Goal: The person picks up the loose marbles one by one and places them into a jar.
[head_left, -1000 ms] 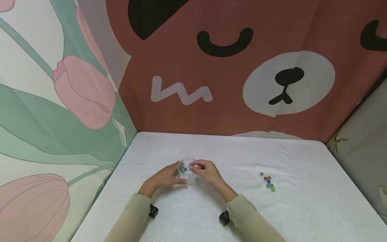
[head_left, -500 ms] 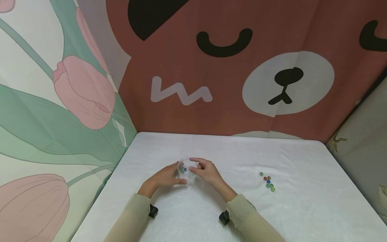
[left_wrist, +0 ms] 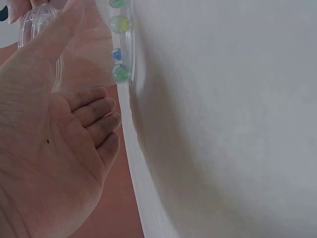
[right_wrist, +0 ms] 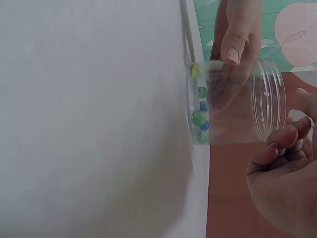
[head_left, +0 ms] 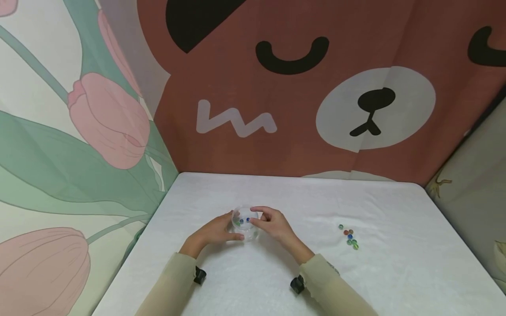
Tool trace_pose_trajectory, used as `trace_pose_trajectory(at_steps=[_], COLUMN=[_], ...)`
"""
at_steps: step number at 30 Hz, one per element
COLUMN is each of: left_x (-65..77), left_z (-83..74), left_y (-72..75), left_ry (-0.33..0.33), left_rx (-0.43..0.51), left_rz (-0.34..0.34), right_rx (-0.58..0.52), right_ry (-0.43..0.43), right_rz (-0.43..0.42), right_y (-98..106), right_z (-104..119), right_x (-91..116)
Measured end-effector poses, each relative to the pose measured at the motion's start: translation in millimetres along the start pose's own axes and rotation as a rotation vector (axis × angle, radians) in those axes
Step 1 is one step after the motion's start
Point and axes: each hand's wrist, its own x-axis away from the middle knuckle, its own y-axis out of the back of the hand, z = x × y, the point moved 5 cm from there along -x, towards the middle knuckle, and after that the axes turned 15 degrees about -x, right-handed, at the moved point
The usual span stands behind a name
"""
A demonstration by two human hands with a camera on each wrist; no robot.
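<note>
A clear plastic jar (right_wrist: pixel 233 131) with a ribbed neck stands upright on the white table. Several green, blue and yellowish glass marbles (right_wrist: pixel 198 118) lie on its bottom. My left hand (head_left: pixel 215 229) holds the jar from the left, its thumb on the near side and its fingers round the back. At the jar's mouth is my right hand (head_left: pixel 274 224), thumb and index finger spread apart over the rim with nothing between them. In the right wrist view its other fingers (right_wrist: pixel 285 139) are bent beside the ribbed neck.
To the right on the white tablecloth (head_left: pixel 395 272) lies a loose group of marbles (head_left: pixel 350 236), green, blue, reddish and yellow-green. A brown cartoon-animal curtain (head_left: pixel 237 158) hangs behind the table, and a tulip-printed curtain (head_left: pixel 110 123) at the left.
The right thumb and index finger, together over the jar's mouth a second ago, have parted. A second blue marble now shows in the jar. The left hand has stayed in place.
</note>
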Motion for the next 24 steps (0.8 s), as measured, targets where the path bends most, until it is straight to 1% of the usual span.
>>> trace_pose_trajectory(at_steps=[7, 12, 18, 24], left_x=[0.5, 0.8, 0.3, 1.2], left_z=[0.4, 0.6, -0.3, -1.9], left_y=[0.6, 1.0, 0.5, 1.7], left_ry=[-0.013, -0.015, 0.002, 0.028], left_rx=[0.0, -0.006, -0.012, -0.02], left_rz=[-0.008, -0.01, -0.005, 0.003], right_rx=[0.007, 0.006, 0.024, 0.026], right_ry=[-0.01, -0.021, -0.024, -0.046], right_rz=[-0.033, -0.048, -0.059, -0.084], right_y=[10, 17, 27, 41], right_z=[3, 1, 0, -3], right_x=[6, 9, 15, 22])
